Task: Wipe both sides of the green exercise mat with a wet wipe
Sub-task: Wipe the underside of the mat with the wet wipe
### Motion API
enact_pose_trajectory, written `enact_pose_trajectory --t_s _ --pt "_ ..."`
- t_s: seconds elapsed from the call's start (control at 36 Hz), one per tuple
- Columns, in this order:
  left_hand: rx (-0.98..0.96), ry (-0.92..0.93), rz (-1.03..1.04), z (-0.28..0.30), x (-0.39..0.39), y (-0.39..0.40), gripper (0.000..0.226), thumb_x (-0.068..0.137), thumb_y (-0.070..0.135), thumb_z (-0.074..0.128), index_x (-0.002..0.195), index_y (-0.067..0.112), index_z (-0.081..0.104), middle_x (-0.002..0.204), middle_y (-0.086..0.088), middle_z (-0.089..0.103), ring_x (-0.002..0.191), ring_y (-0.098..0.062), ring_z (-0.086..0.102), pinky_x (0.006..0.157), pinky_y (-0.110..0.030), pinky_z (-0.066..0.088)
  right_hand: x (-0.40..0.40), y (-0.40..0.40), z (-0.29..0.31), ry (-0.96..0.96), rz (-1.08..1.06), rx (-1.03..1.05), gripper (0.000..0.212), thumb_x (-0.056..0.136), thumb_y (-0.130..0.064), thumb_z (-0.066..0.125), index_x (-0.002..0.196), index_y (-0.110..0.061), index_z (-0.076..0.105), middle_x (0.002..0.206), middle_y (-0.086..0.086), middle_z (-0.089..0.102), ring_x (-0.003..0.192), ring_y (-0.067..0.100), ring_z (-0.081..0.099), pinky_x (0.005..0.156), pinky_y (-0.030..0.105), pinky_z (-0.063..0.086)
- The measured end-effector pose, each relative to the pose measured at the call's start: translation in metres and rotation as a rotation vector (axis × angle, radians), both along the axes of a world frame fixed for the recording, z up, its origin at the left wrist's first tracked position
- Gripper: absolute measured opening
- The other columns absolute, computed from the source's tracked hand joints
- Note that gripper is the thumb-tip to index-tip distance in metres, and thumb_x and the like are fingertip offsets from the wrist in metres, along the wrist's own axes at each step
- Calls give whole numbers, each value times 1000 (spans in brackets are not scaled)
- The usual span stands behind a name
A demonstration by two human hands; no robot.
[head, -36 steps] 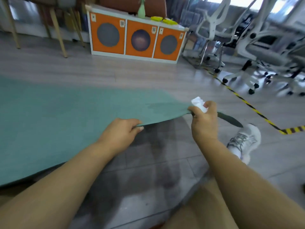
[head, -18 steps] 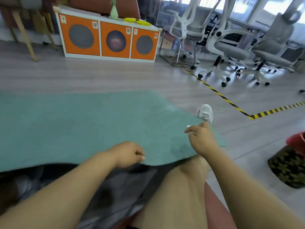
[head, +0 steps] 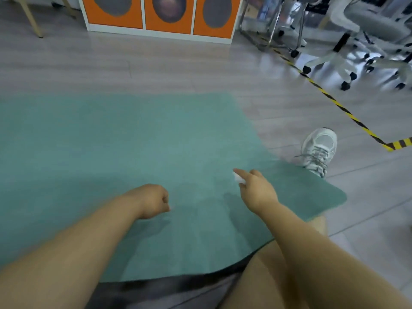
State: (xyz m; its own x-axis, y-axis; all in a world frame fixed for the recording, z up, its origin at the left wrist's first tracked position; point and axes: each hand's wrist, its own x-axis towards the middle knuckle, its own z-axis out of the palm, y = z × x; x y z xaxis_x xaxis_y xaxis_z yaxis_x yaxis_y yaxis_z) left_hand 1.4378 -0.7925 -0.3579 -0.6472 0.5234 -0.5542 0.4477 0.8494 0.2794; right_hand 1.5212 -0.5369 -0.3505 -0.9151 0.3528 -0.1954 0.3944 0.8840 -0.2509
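Under your arms lies a green exercise mat of soft, matt foam with a fine, even grain and a dark, smoother underside showing along its near edge. Your right hand pinches a small white wet wipe that looks like thin, crumpled cloth-like tissue. The pale grey wood-look plank floor has a slight sheen and reflects light near the chairs. Your white mesh-and-leather sneaker has woven laces. The orange-fronted white cabinet looks like smooth painted board. The white office chairs have glossy plastic bases with black castors, and the yellow-and-black striped floor tape looks smooth.
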Motion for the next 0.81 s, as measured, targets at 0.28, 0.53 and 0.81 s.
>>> enact_pose_trajectory --t_s 0.28,0.53,0.81 --pt "-181 22 52 -54 -67 9 47 92 44 50 134 25 44 138 -4 42 126 -26 44 101 -35 40 -85 19 -80 -17 -81 -60 25 96 -25 47 110 -7 56 113 13 54 100 34 55 81 35 44" --pt "-230 85 195 -112 -102 -1 83 83 63 53 148 38 7 157 -3 -5 144 -31 0 116 -49 15 -160 50 -142 113 -252 10 25 96 -12 43 116 2 50 121 21 44 101 41 52 84 40 41" --pt "-112 123 333 -132 -103 -11 93 67 74 60 144 49 13 156 8 1 140 -26 8 112 -45 19 -201 -29 -178 248 25 -140 28 88 -4 48 113 -4 62 116 18 53 104 33 54 90 28 34"
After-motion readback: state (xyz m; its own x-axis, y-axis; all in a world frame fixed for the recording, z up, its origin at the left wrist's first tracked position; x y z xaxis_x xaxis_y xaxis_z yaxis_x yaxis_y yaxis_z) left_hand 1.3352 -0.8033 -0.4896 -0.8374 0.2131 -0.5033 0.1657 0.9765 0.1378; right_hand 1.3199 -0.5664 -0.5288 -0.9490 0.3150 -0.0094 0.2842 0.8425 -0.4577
